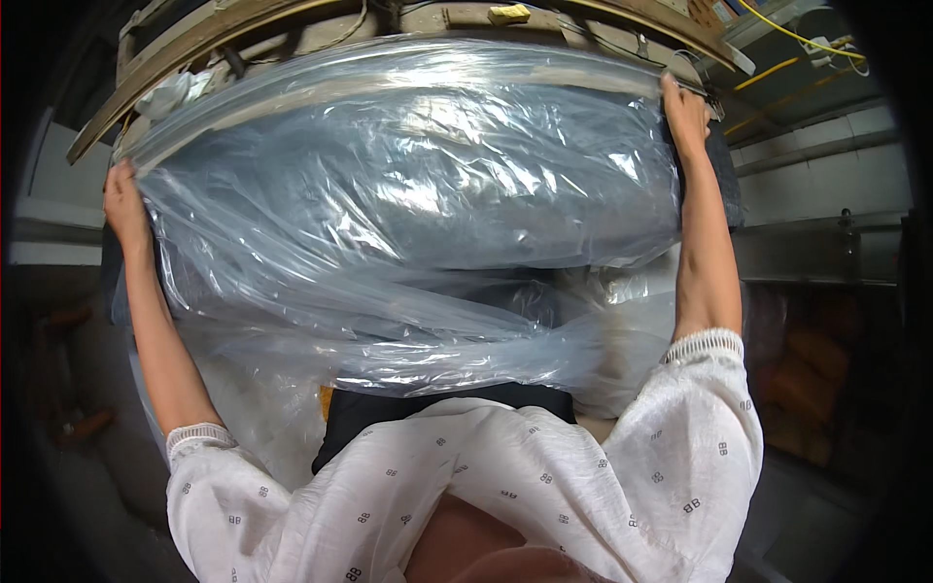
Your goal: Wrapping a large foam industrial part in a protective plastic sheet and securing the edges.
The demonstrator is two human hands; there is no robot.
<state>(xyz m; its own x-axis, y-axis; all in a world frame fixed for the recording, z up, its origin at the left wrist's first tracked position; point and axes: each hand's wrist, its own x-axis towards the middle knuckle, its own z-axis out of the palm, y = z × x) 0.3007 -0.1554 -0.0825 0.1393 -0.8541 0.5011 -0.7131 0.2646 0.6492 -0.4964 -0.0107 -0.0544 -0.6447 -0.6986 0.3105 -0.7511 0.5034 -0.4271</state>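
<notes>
A wide sheet of clear plastic film (408,155) is stretched between my two hands, shiny and wrinkled. At its far left corner, my left hand (126,206) is closed on the film's edge. My right hand (686,117) grips the far right corner, with that arm reaching further forward. Beneath the film lies dark blue-grey material, probably fabric; a bare strip of it (721,180) shows beside my right forearm. Loose folds of film sag toward my lap, where a black cloth (340,423) shows. Whether the film is a single sheet or a bag, I cannot tell.
A wooden rail (209,60) runs along the far side, with a small yellow block (509,15) behind it. Crumpled white plastic (173,97) lies at the far left. A yellow cable (792,34) hangs at upper right. Orange-brown bundles (812,374) sit low at right.
</notes>
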